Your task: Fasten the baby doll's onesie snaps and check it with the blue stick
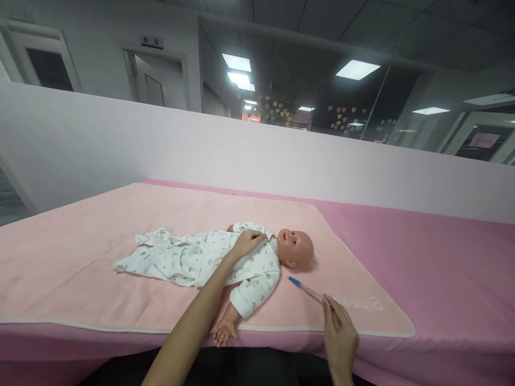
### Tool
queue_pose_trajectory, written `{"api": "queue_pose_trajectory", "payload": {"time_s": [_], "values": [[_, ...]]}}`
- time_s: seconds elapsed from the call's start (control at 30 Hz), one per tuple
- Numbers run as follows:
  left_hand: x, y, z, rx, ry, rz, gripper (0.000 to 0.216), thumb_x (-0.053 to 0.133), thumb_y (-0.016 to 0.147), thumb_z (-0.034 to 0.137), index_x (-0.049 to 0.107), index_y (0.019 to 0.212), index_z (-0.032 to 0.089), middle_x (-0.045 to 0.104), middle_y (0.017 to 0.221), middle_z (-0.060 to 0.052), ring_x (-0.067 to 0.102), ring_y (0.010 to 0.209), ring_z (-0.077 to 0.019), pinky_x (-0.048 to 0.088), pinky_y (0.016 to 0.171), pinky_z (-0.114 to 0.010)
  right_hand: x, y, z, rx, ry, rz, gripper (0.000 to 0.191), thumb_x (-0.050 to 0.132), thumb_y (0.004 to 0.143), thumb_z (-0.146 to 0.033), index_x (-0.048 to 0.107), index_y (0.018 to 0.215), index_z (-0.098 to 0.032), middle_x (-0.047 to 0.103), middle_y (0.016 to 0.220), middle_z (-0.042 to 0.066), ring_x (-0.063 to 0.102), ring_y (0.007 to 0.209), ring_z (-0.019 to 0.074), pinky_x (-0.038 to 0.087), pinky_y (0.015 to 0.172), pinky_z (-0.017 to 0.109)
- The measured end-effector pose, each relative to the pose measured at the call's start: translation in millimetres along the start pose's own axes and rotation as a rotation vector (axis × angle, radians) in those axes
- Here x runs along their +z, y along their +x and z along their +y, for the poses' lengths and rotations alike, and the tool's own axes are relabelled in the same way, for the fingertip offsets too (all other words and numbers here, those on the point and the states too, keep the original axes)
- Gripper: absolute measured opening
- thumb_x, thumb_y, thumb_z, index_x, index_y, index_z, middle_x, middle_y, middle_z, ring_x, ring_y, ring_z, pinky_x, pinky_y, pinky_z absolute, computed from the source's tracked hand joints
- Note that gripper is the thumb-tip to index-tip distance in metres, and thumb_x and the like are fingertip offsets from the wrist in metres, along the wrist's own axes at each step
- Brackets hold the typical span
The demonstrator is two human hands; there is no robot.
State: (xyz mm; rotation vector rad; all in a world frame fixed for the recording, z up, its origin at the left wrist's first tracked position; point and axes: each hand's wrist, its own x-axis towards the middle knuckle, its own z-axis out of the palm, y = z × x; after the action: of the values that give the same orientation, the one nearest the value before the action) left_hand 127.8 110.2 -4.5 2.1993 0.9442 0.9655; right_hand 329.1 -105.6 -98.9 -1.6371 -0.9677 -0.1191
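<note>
A baby doll (295, 249) lies on its back, its bald head to the right and its legs to the left. It wears a white patterned outfit (219, 252). My left hand (246, 244) rests on the doll's chest just below the neck, fingers loosely extended and slightly bent; their undersides are hidden. In my right hand (340, 327), closed in a pinch, is a slim stick with a blue end (308, 289). Its blue end points left toward the doll's head and stays apart from it. The doll's near hand (225, 329) lies at the mat's front edge.
Under the doll is a light pink mat (80, 241) with pale edging, laid over a darker pink cover (442, 268). A low white wall (281, 155) runs behind. Above it are glass with heart stickers (277, 110) and ceiling lights.
</note>
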Motion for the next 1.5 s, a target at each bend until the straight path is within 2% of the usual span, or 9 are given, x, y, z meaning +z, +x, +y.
{"api": "queue_pose_trajectory", "payload": {"time_s": [0.17, 0.33, 0.43, 0.53, 0.7, 0.87, 0.97, 1.13, 1.5], "values": [[0.8, 1.0, -5.1, 0.001, -0.098, 0.002, 0.028, 0.047, 0.076, 0.035, 0.069, 0.080, 0.017, 0.069, 0.086, -0.002, 0.059, 0.083, -0.0186, 0.042, 0.076, -0.026, -1.8, 0.4, 15.8, -0.307, -0.410, -0.053, 0.034, 0.041, 0.083, -0.037, 0.067, 0.081, -0.016, 0.068, 0.082, 0.010, 0.058, 0.076, 0.0247, 0.040, 0.071, 0.037], [2.6, -0.7, -8.8, -0.014, -0.189, 0.033, 0.026, 0.053, 0.074, 0.036, 0.067, 0.081, 0.016, 0.068, 0.084, -0.004, 0.060, 0.081, -0.0183, 0.045, 0.074, -0.028, 17.2, 15.4, -21.3, -0.392, -0.546, -0.076, 0.029, 0.042, 0.081, -0.029, 0.065, 0.092, -0.013, 0.064, 0.095, 0.014, 0.054, 0.083, 0.0280, 0.040, 0.068, 0.039], [2.5, -1.7, -7.7, -0.016, -0.229, 0.064, 0.024, 0.055, 0.073, 0.035, 0.068, 0.080, 0.015, 0.068, 0.083, -0.005, 0.061, 0.079, -0.0182, 0.046, 0.072, -0.028, 49.2, 27.3, -66.4, -0.489, -0.298, -0.186, 0.026, 0.040, 0.084, -0.026, 0.060, 0.099, -0.016, 0.063, 0.095, 0.010, 0.055, 0.089, 0.0212, 0.043, 0.073, 0.031], [0.9, -2.3, -5.2, 0.005, -0.271, 0.064, 0.023, 0.055, 0.073, 0.033, 0.068, 0.079, 0.015, 0.068, 0.082, -0.005, 0.061, 0.080, -0.0185, 0.046, 0.073, -0.028, 97.2, 42.2, -107.0, -0.584, -0.205, -0.282, 0.025, 0.036, 0.085, -0.019, 0.060, 0.095, -0.018, 0.063, 0.085, 0.007, 0.057, 0.078, 0.0169, 0.044, 0.065, 0.026], [-1.3, -1.8, -4.9, -0.039, -0.356, 0.079, 0.025, 0.055, 0.073, 0.027, 0.068, 0.089, 0.013, 0.069, 0.085, -0.006, 0.062, 0.082, -0.0195, 0.047, 0.075, -0.029, 154.4, 56.8, -121.0, -0.599, -0.286, -0.239, 0.028, 0.038, 0.078, -0.012, 0.057, 0.099, -0.015, 0.060, 0.073, 0.007, 0.055, 0.058, 0.0176, 0.039, 0.049, 0.026], [-3.2, -1.2, -4.2, -0.012, -0.397, 0.036, 0.026, 0.053, 0.073, 0.025, 0.068, 0.091, 0.014, 0.069, 0.088, -0.006, 0.061, 0.087, -0.0197, 0.046, 0.081, -0.030, 155.6, 52.8, -107.1, -0.572, 0.136, -0.135, 0.033, 0.036, 0.076, -0.009, 0.054, 0.103, -0.017, 0.060, 0.086, 0.007, 0.057, 0.079, 0.0170, 0.045, 0.065, 0.026], [-4.6, -1.9, -2.7, -0.020, -0.405, 0.018, 0.025, 0.055, 0.072, 0.025, 0.068, 0.090, 0.014, 0.069, 0.087, -0.006, 0.061, 0.087, -0.0195, 0.046, 0.080, -0.029, 154.8, 52.3, -103.7, -0.559, 0.284, -0.106, 0.026, 0.035, 0.081, -0.011, 0.056, 0.094, -0.017, 0.060, 0.082, 0.006, 0.056, 0.077, 0.0153, 0.046, 0.067, 0.026], [-4.9, -1.7, -6.4, -0.032, -0.406, -0.059, 0.023, 0.056, 0.070, 0.025, 0.069, 0.086, 0.014, 0.069, 0.081, -0.005, 0.062, 0.079, -0.0187, 0.048, 0.074, -0.028, 158.1, 54.9, -102.2, -0.546, 0.318, -0.146, 0.022, 0.037, 0.084, -0.015, 0.059, 0.091, -0.018, 0.060, 0.080, 0.004, 0.054, 0.074, 0.0136, 0.045, 0.070, 0.026], [-9.4, -4.0, 3.9, -0.055, -0.384, -0.056, 0.029, 0.049, 0.076, 0.034, 0.069, 0.083, 0.013, 0.068, 0.080, -0.005, 0.060, 0.082, -0.0194, 0.046, 0.076, -0.029, 156.2, 53.3, -104.4, -0.434, 0.224, -0.201, 0.023, 0.036, 0.085, -0.021, 0.057, 0.096, -0.017, 0.059, 0.085, 0.006, 0.053, 0.076, 0.0150, 0.045, 0.073, 0.029]]}}
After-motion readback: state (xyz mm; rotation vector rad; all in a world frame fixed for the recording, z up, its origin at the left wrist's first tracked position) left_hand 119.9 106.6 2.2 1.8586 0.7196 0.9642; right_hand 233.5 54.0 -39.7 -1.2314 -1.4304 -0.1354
